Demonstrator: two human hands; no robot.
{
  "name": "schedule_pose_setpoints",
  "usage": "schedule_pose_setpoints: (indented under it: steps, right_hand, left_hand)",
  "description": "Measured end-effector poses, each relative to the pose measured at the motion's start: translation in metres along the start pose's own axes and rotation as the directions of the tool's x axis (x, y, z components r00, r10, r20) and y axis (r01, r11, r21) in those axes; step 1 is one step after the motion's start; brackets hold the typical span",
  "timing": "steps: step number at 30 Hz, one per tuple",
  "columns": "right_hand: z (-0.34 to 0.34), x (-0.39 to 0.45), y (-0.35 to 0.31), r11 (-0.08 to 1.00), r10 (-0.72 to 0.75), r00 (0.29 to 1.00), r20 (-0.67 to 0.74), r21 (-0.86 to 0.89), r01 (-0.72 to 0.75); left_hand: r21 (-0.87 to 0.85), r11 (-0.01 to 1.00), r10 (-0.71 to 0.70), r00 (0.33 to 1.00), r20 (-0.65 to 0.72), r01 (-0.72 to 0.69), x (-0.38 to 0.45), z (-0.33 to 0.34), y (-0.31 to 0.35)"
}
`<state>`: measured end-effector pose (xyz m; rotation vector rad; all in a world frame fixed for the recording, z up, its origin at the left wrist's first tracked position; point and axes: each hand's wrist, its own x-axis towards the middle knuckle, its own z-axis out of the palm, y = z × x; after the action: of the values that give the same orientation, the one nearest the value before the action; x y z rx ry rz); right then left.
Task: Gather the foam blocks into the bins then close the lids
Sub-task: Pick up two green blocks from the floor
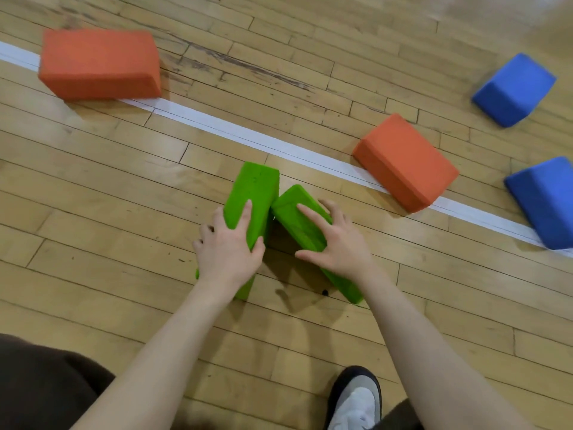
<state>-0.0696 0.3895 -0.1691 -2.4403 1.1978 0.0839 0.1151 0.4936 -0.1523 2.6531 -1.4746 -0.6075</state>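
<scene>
You had two green foam blocks in front of you on the wooden floor, standing on their long narrow sides and leaning toward each other so that their far ends met in a narrow wedge. Your left hand gripped the left green block from above, its fingers curled over the top face and the thumb pressed against the block's inner side. Your right hand held the right green block the same way, fingers spread and bent over the top and far side, thumb reaching down the near face toward the gap between the two blocks. Both blocks still touched the floor at their near ends. Beyond them a white line ran diagonally across the boards. A large orange block lay flat at the far left, partly over that line, and a second orange block lay to your right with its near corner on the line. Farther right sat two blue blocks, well apart from the green pair: one blue block tilted near the far edge, the other blue block at the right border, partly cut off by it. At the bottom, your dark trouser leg showed on the left and a grey shoe with a black toe on the right.
</scene>
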Motion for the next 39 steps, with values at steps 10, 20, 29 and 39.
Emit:
schedule_pose_setpoints:
  steps: [10,20,29,39]
  right_hand:
    - [-0.017,-0.002,-0.023,0.992,0.121,0.993,-0.012,0.037,-0.120]
    - [-0.217,-0.066,-0.160,0.991,0.060,0.996,-0.061,0.120,-0.052]
    - [-0.411,-0.175,-0.278,0.993,-0.013,0.998,-0.060,0.120,0.020]
    - [-0.471,-0.245,-0.358,0.968,-0.231,0.973,0.022,0.101,0.228]
  left_hand:
    - [-0.207,0.978,-0.014,1.000,-0.007,0.013,-0.007,-0.009,-0.002]
    - [-0.229,0.965,-0.150,0.985,-0.084,0.128,-0.116,-0.250,0.017]
    - [-0.365,0.904,-0.263,0.963,-0.062,0.223,-0.278,-0.444,0.018]
    - [-0.490,0.768,-0.524,0.844,-0.112,0.412,-0.416,-0.501,0.013]
